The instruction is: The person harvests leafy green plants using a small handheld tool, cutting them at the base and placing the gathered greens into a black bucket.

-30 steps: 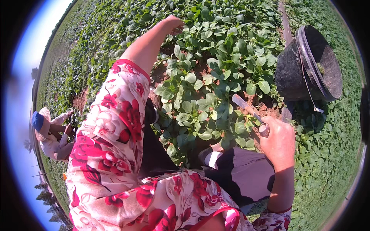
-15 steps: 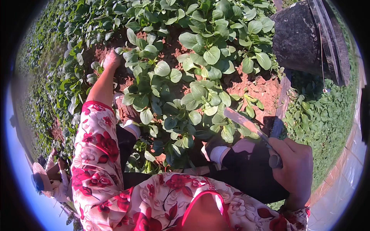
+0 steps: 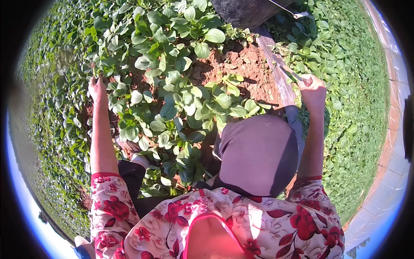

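Observation:
My left hand (image 3: 97,90) is closed among the leaves at the left of the leafy green plants (image 3: 172,93). Whatever lies between its fingertips is too small to make out. Out to the right, my right hand (image 3: 312,88) grips a knife (image 3: 294,75) by its handle, and the narrow blade points up and left over the pale strip at the bed's edge. The knife is apart from the plants in the bed.
Reddish bare soil (image 3: 254,71) shows right of the plants. A black bucket (image 3: 246,11) lies at the top edge, partly cut off. My bent knee (image 3: 261,151) rises in front of me. Low green growth (image 3: 353,99) covers the right side, and a person's hat (image 3: 81,241) shows at lower left.
The view has shifted, with the bucket now at the top edge and my knee raised. My right hand has moved forward with the knife; my left hand has moved left and lower in view.

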A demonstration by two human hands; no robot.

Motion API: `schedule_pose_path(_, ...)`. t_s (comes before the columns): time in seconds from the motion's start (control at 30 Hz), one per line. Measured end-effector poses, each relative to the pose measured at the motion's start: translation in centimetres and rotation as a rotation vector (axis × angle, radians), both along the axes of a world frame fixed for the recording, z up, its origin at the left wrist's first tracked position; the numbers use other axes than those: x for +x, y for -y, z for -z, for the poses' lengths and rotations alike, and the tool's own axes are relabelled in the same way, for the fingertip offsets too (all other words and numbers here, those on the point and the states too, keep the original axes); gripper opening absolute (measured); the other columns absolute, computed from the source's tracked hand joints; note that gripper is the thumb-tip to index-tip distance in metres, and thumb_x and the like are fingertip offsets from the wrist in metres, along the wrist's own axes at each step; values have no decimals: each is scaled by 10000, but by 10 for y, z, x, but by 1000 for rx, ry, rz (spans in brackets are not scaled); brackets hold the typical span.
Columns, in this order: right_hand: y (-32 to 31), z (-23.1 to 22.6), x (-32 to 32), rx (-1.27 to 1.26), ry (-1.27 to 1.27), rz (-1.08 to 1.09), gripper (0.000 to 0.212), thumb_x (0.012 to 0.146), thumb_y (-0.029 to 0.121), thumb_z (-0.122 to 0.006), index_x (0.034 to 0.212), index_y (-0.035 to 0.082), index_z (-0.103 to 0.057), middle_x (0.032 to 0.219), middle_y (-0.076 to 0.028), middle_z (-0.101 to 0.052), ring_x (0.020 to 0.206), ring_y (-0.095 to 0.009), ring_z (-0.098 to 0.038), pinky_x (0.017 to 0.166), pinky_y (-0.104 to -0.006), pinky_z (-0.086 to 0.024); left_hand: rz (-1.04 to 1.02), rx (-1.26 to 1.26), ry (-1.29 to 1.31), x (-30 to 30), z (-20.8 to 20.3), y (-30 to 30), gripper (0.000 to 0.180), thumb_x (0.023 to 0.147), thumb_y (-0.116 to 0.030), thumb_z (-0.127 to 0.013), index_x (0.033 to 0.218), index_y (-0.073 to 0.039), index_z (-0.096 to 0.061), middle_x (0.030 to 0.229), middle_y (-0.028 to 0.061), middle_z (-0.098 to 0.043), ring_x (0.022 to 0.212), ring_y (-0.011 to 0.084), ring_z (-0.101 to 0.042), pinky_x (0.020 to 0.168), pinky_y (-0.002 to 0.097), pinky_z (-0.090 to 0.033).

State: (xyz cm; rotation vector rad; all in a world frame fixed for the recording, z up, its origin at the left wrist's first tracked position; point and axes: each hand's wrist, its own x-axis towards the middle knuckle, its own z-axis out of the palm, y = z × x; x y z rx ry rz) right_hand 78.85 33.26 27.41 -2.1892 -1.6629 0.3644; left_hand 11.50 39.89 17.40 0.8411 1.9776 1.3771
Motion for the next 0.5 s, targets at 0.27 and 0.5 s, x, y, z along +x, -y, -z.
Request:
schedule_pose_path(0.27,94,34,31,-319,-183,275,221,722,154,-659,906,33,-652,810,-188,-653,799,-339,-646,712,-393,-496,443,-82,-269,265,-85,-62,277,883,-272,-591,794,-16,-535,630,-3,-419,602,95,-346,550,269,-336)
schedule_pose_path(0.5,112,84,48,-285,-244,273,199,772,187,-593,914,65,-661,841,-191,-643,838,-354,-631,711,-407,-487,728,460,-435,377,-283,-120,272,851,-298,-624,855,-27,-598,705,28,-550,643,115,-470,591,271,-401)
